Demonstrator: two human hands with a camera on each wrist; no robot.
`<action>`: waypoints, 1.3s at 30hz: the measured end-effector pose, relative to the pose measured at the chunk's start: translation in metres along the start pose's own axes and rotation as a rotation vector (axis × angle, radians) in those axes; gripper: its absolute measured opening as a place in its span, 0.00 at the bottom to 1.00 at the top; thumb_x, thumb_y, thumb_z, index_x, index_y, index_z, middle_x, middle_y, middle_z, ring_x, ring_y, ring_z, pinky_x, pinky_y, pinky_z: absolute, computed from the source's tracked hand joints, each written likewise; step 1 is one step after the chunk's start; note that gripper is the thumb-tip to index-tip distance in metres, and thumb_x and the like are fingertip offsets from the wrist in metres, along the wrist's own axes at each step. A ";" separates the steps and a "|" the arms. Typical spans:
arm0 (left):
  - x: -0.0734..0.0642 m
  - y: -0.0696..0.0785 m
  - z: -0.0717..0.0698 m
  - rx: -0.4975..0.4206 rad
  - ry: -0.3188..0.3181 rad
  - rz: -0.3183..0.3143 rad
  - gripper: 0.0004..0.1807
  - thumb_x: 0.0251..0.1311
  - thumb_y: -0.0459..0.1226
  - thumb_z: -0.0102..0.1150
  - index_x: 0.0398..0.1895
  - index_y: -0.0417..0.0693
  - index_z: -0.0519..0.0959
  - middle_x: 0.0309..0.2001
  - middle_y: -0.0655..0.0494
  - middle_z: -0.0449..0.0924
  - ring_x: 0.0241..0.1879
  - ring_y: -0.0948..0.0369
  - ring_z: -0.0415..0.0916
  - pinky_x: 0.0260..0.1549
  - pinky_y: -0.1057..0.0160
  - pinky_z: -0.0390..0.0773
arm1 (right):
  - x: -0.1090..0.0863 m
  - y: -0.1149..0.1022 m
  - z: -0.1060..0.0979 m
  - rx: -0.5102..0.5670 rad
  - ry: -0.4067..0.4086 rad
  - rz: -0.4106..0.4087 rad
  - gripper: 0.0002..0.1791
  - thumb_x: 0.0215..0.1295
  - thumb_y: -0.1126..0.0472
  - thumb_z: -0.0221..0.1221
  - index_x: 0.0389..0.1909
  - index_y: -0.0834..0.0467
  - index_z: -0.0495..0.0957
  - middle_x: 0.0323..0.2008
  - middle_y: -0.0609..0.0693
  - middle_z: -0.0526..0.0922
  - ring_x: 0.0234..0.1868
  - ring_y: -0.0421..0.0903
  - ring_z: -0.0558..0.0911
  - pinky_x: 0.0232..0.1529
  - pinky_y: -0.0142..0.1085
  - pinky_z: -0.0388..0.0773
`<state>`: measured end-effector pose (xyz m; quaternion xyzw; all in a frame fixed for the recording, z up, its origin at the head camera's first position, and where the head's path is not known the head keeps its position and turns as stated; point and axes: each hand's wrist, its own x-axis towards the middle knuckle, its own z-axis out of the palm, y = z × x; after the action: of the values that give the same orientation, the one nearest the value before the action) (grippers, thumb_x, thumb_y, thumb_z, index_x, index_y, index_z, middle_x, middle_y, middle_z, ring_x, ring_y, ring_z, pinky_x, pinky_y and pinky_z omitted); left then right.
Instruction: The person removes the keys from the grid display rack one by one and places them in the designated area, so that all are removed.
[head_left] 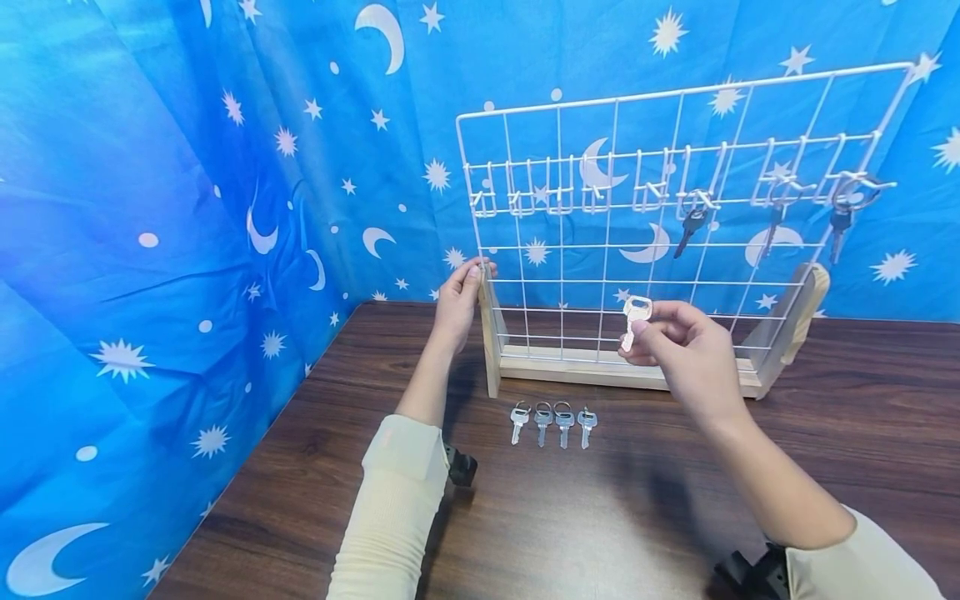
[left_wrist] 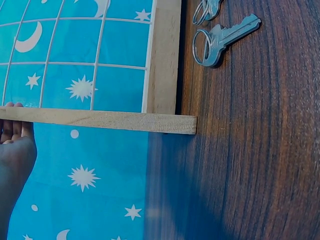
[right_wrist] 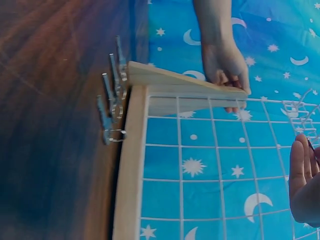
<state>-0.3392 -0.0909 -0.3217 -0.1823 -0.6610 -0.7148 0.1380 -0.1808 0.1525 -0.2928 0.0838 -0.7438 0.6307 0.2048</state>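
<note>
In the head view, my right hand [head_left: 693, 354] pinches a silver key [head_left: 636, 321] between thumb and fingers, in front of the lower wires of a white grid rack [head_left: 561, 282]. With my left hand [head_left: 457, 304] I grip the upper end of the rack's left wooden side [head_left: 489, 333]. The right wrist view shows the left hand's fingers [right_wrist: 231, 109] bent round that end. Three keys hang on the rack's right-hand hooks, among them a dark key [head_left: 691, 227] on a ring.
Several silver keys with rings, one of them a key [head_left: 587, 429] at the row's right end, lie on the dark wooden table [head_left: 555, 517] before the rack. Several white hooks [head_left: 558, 200] to the left hold no key. A blue star-and-moon cloth [head_left: 420, 150] hangs behind.
</note>
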 end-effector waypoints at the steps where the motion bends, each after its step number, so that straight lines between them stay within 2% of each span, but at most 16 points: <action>1: 0.000 0.000 0.000 0.002 -0.001 -0.001 0.18 0.71 0.36 0.40 0.56 0.33 0.70 0.51 0.39 0.75 0.53 0.53 0.73 0.53 0.64 0.71 | 0.000 0.002 0.000 0.002 -0.010 0.012 0.12 0.65 0.65 0.56 0.44 0.70 0.71 0.22 0.41 0.82 0.25 0.37 0.83 0.31 0.29 0.80; 12: 0.000 0.001 0.000 0.018 -0.012 -0.007 0.20 0.71 0.38 0.41 0.57 0.31 0.69 0.52 0.38 0.74 0.54 0.52 0.72 0.54 0.63 0.70 | -0.005 0.029 0.003 0.051 -0.155 0.093 0.14 0.65 0.68 0.54 0.45 0.74 0.67 0.23 0.41 0.82 0.24 0.39 0.83 0.30 0.32 0.81; 14: 0.000 0.001 -0.001 0.017 -0.015 -0.012 0.20 0.71 0.38 0.40 0.57 0.30 0.68 0.52 0.38 0.74 0.55 0.52 0.71 0.54 0.62 0.70 | -0.005 0.033 0.003 0.091 -0.189 0.139 0.14 0.65 0.68 0.53 0.45 0.74 0.66 0.23 0.43 0.82 0.25 0.40 0.83 0.31 0.33 0.81; 18: 0.001 0.001 -0.001 0.007 -0.021 -0.019 0.20 0.71 0.36 0.40 0.57 0.30 0.68 0.53 0.37 0.73 0.55 0.50 0.71 0.54 0.62 0.70 | -0.004 0.039 0.002 0.214 -0.257 0.288 0.13 0.65 0.69 0.53 0.44 0.73 0.65 0.24 0.48 0.81 0.26 0.41 0.83 0.34 0.35 0.81; 22: 0.001 0.000 -0.002 0.010 -0.025 -0.016 0.19 0.71 0.36 0.39 0.57 0.31 0.69 0.53 0.36 0.73 0.56 0.49 0.70 0.55 0.62 0.70 | -0.003 0.047 0.001 0.272 -0.290 0.388 0.08 0.64 0.70 0.52 0.41 0.70 0.66 0.24 0.50 0.80 0.25 0.41 0.83 0.33 0.35 0.81; 31: 0.000 0.000 -0.001 0.018 -0.014 -0.005 0.19 0.71 0.38 0.41 0.56 0.32 0.70 0.52 0.39 0.75 0.54 0.52 0.72 0.55 0.63 0.70 | -0.001 0.068 0.002 0.277 -0.344 0.522 0.05 0.61 0.71 0.52 0.37 0.68 0.68 0.22 0.50 0.80 0.24 0.41 0.82 0.31 0.34 0.81; 39: 0.000 -0.001 -0.001 0.006 -0.008 0.012 0.19 0.71 0.36 0.40 0.56 0.30 0.69 0.51 0.38 0.75 0.54 0.51 0.72 0.54 0.63 0.70 | 0.001 0.081 -0.002 0.190 -0.472 0.616 0.06 0.62 0.70 0.51 0.38 0.68 0.69 0.24 0.51 0.80 0.24 0.41 0.81 0.29 0.31 0.80</action>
<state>-0.3399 -0.0914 -0.3227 -0.1889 -0.6625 -0.7112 0.1401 -0.2125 0.1705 -0.3652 0.0180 -0.6990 0.6921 -0.1791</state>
